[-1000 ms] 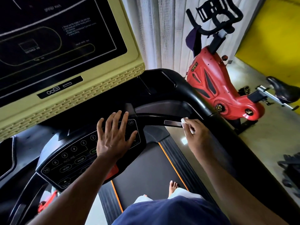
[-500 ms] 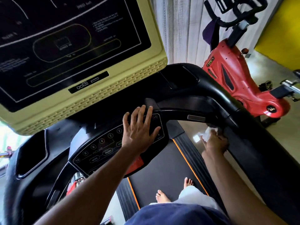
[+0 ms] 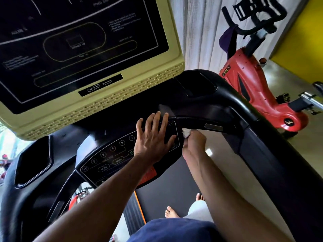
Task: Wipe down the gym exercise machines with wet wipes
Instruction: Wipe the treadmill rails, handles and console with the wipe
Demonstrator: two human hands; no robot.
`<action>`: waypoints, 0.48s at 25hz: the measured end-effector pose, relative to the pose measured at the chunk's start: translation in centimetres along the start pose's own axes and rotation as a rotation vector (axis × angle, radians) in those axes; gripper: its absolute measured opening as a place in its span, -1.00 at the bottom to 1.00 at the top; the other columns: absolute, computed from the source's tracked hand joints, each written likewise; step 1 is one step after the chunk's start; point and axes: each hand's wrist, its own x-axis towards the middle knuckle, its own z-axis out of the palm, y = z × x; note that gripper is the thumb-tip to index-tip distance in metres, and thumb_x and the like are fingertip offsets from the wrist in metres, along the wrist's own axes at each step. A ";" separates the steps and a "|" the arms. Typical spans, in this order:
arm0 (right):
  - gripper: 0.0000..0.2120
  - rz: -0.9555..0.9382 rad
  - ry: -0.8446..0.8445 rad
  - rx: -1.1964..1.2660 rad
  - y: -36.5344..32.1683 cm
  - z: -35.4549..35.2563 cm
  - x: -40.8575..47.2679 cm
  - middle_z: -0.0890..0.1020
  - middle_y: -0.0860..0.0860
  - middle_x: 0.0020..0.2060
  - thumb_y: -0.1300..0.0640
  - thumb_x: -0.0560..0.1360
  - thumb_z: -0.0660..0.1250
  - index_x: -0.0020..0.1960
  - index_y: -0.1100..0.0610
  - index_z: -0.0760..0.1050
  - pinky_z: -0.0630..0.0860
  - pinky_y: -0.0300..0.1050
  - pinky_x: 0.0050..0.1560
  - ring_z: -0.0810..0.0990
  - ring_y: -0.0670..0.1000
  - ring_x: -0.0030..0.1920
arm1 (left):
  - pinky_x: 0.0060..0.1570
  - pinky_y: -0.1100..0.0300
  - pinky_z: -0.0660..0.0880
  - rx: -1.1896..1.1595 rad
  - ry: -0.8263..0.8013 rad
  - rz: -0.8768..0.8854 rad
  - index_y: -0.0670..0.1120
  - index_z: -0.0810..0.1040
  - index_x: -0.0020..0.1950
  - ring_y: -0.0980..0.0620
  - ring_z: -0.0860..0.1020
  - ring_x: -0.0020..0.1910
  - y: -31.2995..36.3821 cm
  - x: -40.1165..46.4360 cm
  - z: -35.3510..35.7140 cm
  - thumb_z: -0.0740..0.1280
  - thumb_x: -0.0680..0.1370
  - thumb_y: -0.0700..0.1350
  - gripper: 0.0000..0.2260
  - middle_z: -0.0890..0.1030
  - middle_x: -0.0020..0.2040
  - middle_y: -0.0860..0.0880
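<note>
red exercise bike [image 3: 258, 95] stands on floor [image 3: 297, 130]

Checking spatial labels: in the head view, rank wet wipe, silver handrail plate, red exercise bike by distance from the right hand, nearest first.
From the right hand:
1. wet wipe, pinched in its fingers, just above the hand.
2. silver handrail plate, on the black bar up and to the right.
3. red exercise bike, off the treadmill, far right by the curtain.
</note>
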 end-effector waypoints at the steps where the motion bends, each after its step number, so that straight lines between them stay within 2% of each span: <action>1: -0.70 0.005 -0.023 -0.017 -0.7 -0.7 0.8 0.52 0.08 -0.33 0.45 0.56 0.07 -0.23 0.20 0.41 0.58 -0.19 -0.33 0.50 0.03 -0.31 | 0.54 -0.26 0.08 -0.001 0.002 0.001 -0.03 0.06 0.69 -0.13 0.21 0.59 0.0 0.0 0.0 -0.03 0.66 0.37 -0.29 0.24 0.63 -0.13; 3: -0.71 -0.048 -0.010 -0.050 -4.0 -3.4 1.9 0.60 0.07 -0.33 0.47 0.59 0.08 -0.17 0.22 0.44 0.65 -0.14 -0.05 0.60 0.05 -0.19 | 0.55 -0.25 0.05 -0.009 -0.002 -0.005 -0.01 0.02 0.69 -0.12 0.17 0.60 0.0 0.1 0.1 -0.04 0.66 0.37 -0.29 0.20 0.64 -0.11; 5: -0.75 -0.110 0.129 0.089 -7.4 -7.1 4.3 0.62 0.12 -0.23 0.52 0.51 0.08 -0.07 0.32 0.50 0.68 -0.10 -0.05 0.67 0.08 -0.07 | 0.56 -0.25 0.03 -0.013 -0.010 -0.013 0.00 0.01 0.70 -0.10 0.14 0.61 0.0 0.2 0.1 -0.03 0.65 0.37 -0.29 0.17 0.65 -0.10; 6: -0.71 -0.118 0.170 0.159 -8.6 -8.4 5.1 0.57 0.13 -0.25 0.54 0.38 0.08 -0.13 0.32 0.52 0.68 -0.10 -0.04 0.66 0.04 -0.16 | 0.56 -0.25 0.03 -0.012 -0.013 -0.015 0.00 0.02 0.70 -0.10 0.14 0.61 0.0 0.1 0.1 -0.02 0.65 0.37 -0.28 0.18 0.65 -0.10; 7: -0.72 -0.123 0.156 0.206 -9.1 -8.6 5.1 0.50 0.10 -0.35 0.52 0.24 0.06 -0.29 0.28 0.49 0.65 -0.11 0.04 0.58 -0.03 -0.33 | 0.55 -0.24 0.04 -0.009 -0.010 -0.014 -0.01 0.04 0.70 -0.11 0.15 0.61 0.0 0.1 0.2 -0.01 0.65 0.37 -0.28 0.19 0.65 -0.11; 8: -0.77 -0.133 0.107 0.233 -8.7 -8.0 4.9 0.44 0.05 -0.47 0.48 0.16 0.07 -0.42 0.24 0.43 0.61 -0.10 0.17 0.47 -0.06 -0.45 | 0.55 -0.24 0.04 -0.005 -0.003 -0.011 -0.01 0.06 0.70 -0.11 0.16 0.61 -0.1 0.1 0.3 0.00 0.65 0.37 -0.28 0.20 0.64 -0.12; 9: -0.79 -0.121 0.043 0.227 -7.9 -7.1 4.1 0.41 0.03 -0.54 0.48 0.16 0.09 -0.44 0.23 0.39 0.59 -0.07 0.21 0.42 -0.04 -0.46 | 0.55 -0.25 0.05 -0.002 0.004 -0.010 -0.01 0.07 0.69 -0.12 0.18 0.60 -0.1 0.0 0.3 0.00 0.65 0.37 -0.28 0.21 0.64 -0.12; 10: -0.77 -0.084 -0.004 0.192 -6.8 -5.6 2.9 0.42 0.05 -0.55 0.53 0.24 0.09 -0.38 0.25 0.37 0.64 -0.07 0.09 0.43 0.00 -0.43 | 0.55 -0.25 0.05 0.000 0.005 -0.012 -0.01 0.07 0.69 -0.12 0.18 0.60 0.0 0.1 0.3 0.00 0.65 0.37 -0.28 0.21 0.64 -0.12; 11: -0.73 -0.056 -0.050 0.074 -5.5 -3.9 1.5 0.45 0.07 -0.51 0.57 0.36 0.07 -0.31 0.25 0.36 0.66 -0.12 -0.13 0.45 0.03 -0.40 | 0.54 -0.25 0.05 0.003 0.001 -0.016 -0.01 0.07 0.69 -0.12 0.17 0.60 0.0 0.2 0.2 0.00 0.65 0.37 -0.28 0.21 0.64 -0.12; 12: -0.71 -0.038 -0.099 -0.043 -4.2 -2.7 0.5 0.48 0.08 -0.47 0.55 0.47 0.06 -0.26 0.25 0.37 0.61 -0.18 -0.30 0.48 0.04 -0.38 | 0.55 -0.24 0.04 0.007 -0.004 -0.019 -0.01 0.06 0.69 -0.12 0.17 0.60 0.1 0.2 0.2 0.00 0.65 0.37 -0.28 0.20 0.64 -0.11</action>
